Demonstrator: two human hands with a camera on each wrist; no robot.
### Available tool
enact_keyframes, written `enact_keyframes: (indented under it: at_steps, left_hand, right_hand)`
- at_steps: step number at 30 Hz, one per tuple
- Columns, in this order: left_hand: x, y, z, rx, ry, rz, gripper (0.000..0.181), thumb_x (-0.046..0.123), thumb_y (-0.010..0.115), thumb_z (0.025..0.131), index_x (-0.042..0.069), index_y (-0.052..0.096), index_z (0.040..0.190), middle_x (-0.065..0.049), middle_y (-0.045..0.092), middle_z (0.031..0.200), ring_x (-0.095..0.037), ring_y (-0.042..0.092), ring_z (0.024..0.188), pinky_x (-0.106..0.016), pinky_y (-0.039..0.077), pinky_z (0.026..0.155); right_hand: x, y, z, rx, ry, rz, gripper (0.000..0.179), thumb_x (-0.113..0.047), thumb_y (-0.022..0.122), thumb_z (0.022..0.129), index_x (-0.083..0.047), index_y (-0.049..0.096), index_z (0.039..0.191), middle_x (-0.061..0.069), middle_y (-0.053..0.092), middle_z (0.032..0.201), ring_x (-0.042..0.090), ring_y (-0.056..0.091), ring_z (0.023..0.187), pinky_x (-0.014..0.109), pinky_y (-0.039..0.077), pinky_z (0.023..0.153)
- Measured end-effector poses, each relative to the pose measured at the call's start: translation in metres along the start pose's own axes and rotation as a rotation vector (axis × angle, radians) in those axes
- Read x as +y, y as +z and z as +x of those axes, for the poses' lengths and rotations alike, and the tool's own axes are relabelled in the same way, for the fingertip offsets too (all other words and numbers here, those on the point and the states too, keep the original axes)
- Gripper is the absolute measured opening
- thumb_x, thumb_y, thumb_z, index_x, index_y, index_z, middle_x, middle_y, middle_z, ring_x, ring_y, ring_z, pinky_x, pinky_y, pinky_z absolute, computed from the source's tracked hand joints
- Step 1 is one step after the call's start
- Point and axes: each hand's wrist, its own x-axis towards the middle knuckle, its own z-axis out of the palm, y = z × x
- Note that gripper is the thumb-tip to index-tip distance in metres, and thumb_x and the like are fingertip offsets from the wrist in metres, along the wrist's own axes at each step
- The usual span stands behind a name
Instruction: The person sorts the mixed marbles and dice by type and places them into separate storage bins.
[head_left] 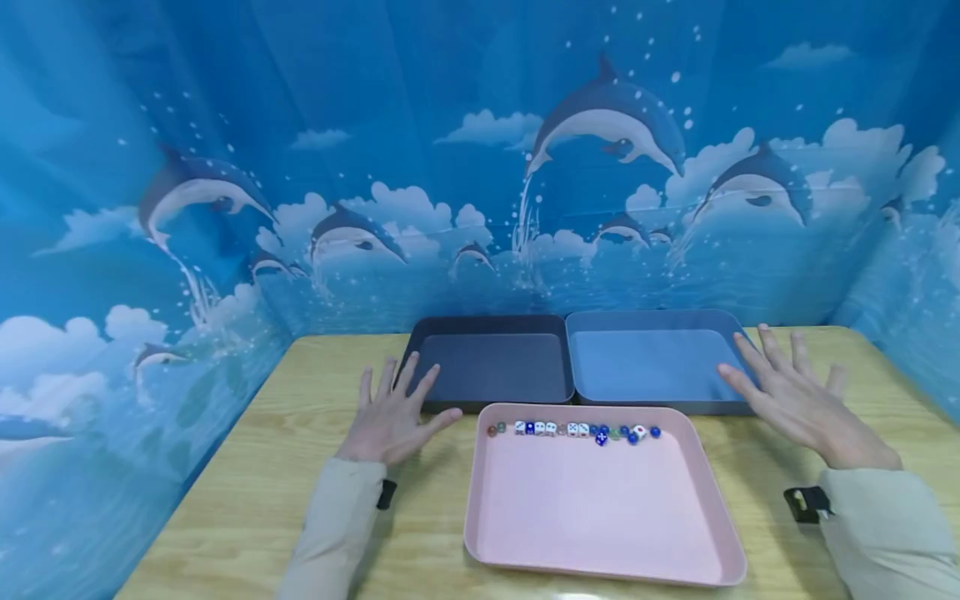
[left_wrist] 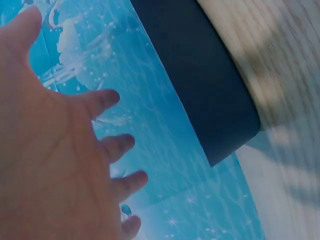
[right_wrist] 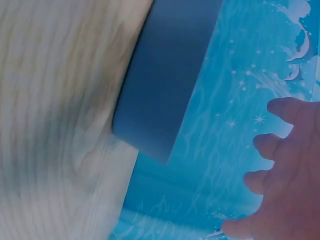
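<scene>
My left hand (head_left: 393,421) is spread with straight fingers, its fingertips overlapping the left edge of the black tray (head_left: 495,367) in the head view. Opposite it, my right hand (head_left: 795,400) spreads its fingers by the right end of the blue tray (head_left: 652,362). Neither holds anything. Between the wrists lies a pink tray (head_left: 600,508). Along its far side runs a row of small pieces: white dice (head_left: 578,429), dark blue dice (head_left: 602,438), blue marbles (head_left: 656,432), and a few brownish and greenish marbles (head_left: 492,431). Each wrist view shows spread fingers near a tray's outer wall.
The trays stand on a wood-grain table (head_left: 255,483), black and blue side by side at the back, pink in front of them. A blue curtain (head_left: 465,167) printed with dolphins and clouds hangs behind the table and along both sides.
</scene>
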Motion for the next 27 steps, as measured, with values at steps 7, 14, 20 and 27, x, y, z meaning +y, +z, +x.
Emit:
enact_keyframes:
  at_steps: [7,14,20,27]
  left_hand:
    - [0.008,-0.002,-0.006,-0.047,0.156,0.043,0.077,0.062,0.053,0.098,0.013,0.041,0.157,-0.020,0.031,0.162,-0.046,0.024,0.148,-0.070,0.015,0.116]
    - [0.016,0.001,-0.016,-0.066,0.205,0.059,0.074,0.063,0.049,0.099,0.017,0.042,0.157,-0.018,0.031,0.162,-0.043,0.025,0.148,-0.069,0.015,0.116]
    - [0.021,0.003,-0.022,-0.062,0.219,0.066,0.072,0.064,0.050,0.099,0.020,0.044,0.156,-0.016,0.032,0.162,-0.042,0.025,0.149,-0.068,0.014,0.117]
    - [0.026,0.010,-0.026,-0.069,0.276,0.089,0.072,0.064,0.052,0.097,0.020,0.046,0.154,-0.017,0.034,0.161,-0.044,0.029,0.147,-0.070,0.016,0.116]
  right_hand:
    - [-0.017,-0.010,0.008,0.108,-0.099,-0.016,0.071,-0.045,0.052,0.105,0.016,0.047,0.141,0.040,0.057,0.126,0.054,0.060,0.107,0.069,0.049,0.083]
    - [-0.053,-0.016,0.012,0.186,-0.218,-0.036,0.050,-0.032,0.063,0.102,0.008,0.062,0.131,0.033,0.063,0.122,0.042,0.065,0.092,0.057,0.053,0.071]
    - [-0.080,-0.015,0.014,0.266,-0.325,-0.021,0.038,-0.022,0.071,0.097,0.004,0.069,0.125,0.032,0.060,0.130,0.051,0.048,0.124,0.072,0.040,0.096]
    - [-0.102,-0.007,0.022,0.282,-0.424,0.081,0.028,-0.011,0.072,0.095,0.003,0.072,0.119,0.027,0.061,0.130,0.048,0.047,0.126,0.071,0.037,0.100]
